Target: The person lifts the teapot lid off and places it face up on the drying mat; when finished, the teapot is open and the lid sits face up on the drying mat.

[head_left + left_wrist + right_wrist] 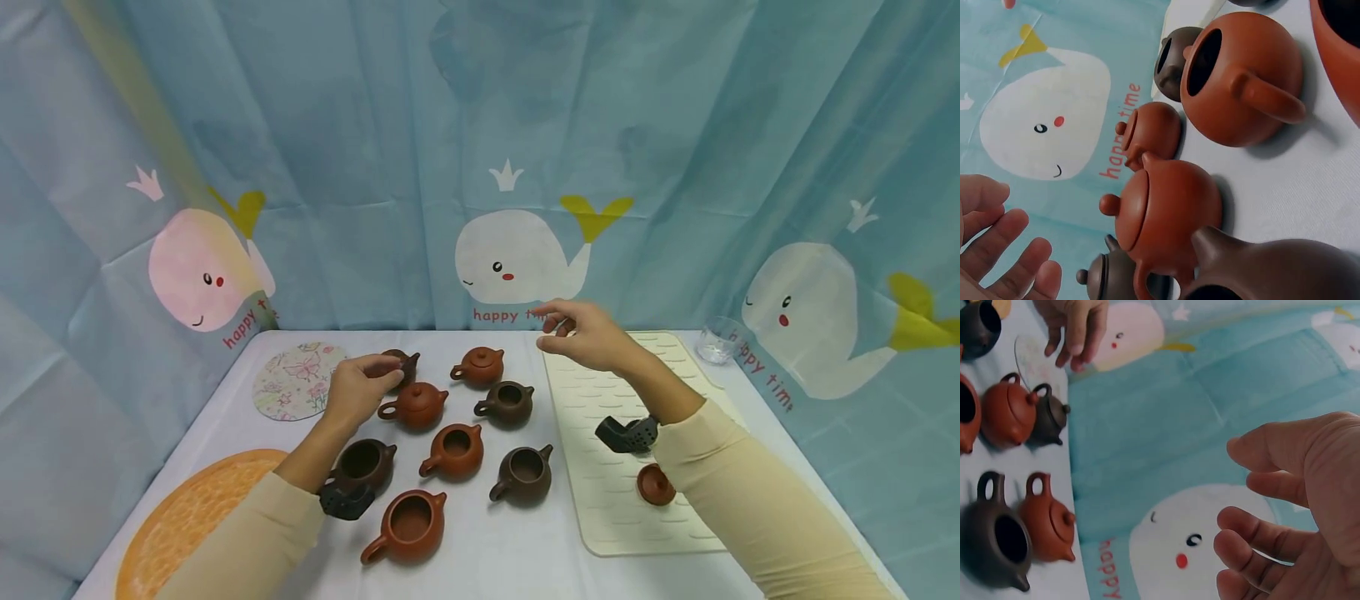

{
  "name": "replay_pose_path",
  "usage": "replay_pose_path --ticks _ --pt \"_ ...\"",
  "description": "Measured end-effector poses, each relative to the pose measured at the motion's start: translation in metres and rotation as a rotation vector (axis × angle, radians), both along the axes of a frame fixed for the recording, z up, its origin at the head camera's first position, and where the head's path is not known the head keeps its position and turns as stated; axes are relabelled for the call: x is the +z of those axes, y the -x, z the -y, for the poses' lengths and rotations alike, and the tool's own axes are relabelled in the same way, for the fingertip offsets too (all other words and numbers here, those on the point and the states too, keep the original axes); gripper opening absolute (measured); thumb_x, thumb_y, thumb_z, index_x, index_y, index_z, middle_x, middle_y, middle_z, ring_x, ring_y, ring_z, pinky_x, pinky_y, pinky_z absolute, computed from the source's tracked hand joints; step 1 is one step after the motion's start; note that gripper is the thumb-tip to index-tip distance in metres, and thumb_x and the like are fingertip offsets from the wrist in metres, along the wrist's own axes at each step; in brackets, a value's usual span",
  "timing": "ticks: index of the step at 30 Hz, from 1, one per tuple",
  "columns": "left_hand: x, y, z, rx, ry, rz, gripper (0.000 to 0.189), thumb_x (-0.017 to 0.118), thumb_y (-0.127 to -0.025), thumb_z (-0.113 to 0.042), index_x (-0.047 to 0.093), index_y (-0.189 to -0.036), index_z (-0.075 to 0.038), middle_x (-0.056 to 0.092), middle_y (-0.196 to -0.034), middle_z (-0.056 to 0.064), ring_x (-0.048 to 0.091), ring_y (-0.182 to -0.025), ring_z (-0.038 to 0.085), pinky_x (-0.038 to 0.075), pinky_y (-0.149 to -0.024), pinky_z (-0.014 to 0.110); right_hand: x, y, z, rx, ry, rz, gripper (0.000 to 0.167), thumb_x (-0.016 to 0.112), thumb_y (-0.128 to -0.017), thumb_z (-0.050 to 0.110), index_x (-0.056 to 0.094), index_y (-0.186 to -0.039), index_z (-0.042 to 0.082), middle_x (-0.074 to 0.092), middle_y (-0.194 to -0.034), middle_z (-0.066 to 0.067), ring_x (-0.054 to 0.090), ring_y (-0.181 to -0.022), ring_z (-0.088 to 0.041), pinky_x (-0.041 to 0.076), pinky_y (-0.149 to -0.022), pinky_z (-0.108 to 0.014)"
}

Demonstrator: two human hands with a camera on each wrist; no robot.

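Observation:
My left hand [362, 388] hovers near the dark lidded teapot [405, 365] at the back left, its fingers loosely bent and holding nothing. Just right of it are a reddish lidded teapot [418, 406] and, farther back, another small red one with its lid on [482, 367]. My right hand [588, 335] is raised over the back edge of a cream mat, fingers apart and empty. Lidless teapots stand in front: a dark one [510, 404], a red one [455, 452], and others nearer me. A red-brown lid [656, 485] lies on the mat [600, 525].
A round floral mat [300, 383] lies at the back left, and an orange round mat [202, 508] at the front left. A clear glass [716, 342] stands at the back right corner. A blue whale-print curtain [360, 267] hangs behind the table.

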State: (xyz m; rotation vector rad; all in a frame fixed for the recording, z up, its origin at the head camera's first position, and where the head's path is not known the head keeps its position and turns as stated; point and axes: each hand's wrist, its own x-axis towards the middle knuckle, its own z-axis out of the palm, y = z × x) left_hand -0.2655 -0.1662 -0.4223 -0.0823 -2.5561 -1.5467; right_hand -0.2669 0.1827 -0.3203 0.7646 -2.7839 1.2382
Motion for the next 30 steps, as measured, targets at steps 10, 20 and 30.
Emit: replay_pose_path --ticks 10,20,30 --pt "-0.015 0.001 0.011 0.017 0.001 0.020 0.027 0.067 -0.092 -0.015 0.069 -0.116 -0.003 0.068 -0.107 0.013 0.059 -0.104 0.029 0.047 -0.086 0.044 -0.015 0.013 0.039 0.032 0.015 0.022 0.044 0.071 -0.087 0.015 0.060 -0.129 0.010 0.062 -0.097 -0.005 0.059 -0.083 -0.021 0.049 -0.065 -0.036" --pt "-0.027 0.006 0.017 0.003 -0.040 0.055 0.030 0.067 -0.091 -0.015 0.068 -0.117 0.000 0.069 -0.106 0.012 0.059 -0.105 0.027 0.047 -0.080 0.036 -0.037 0.020 0.073 0.089 0.069 0.036 0.039 0.070 -0.088 0.011 0.062 -0.126 0.009 0.063 -0.096 -0.004 0.059 -0.084 -0.020 0.048 -0.070 -0.034" --pt "-0.041 0.011 0.019 -0.007 -0.076 0.072 0.028 0.068 -0.091 -0.010 0.067 -0.117 0.001 0.068 -0.110 0.013 0.060 -0.106 0.029 0.048 -0.087 0.041 -0.063 0.030 0.094 0.127 0.141 0.112 0.039 0.071 -0.087 0.012 0.062 -0.124 0.006 0.063 -0.091 -0.004 0.058 -0.081 -0.019 0.049 -0.074 -0.032"
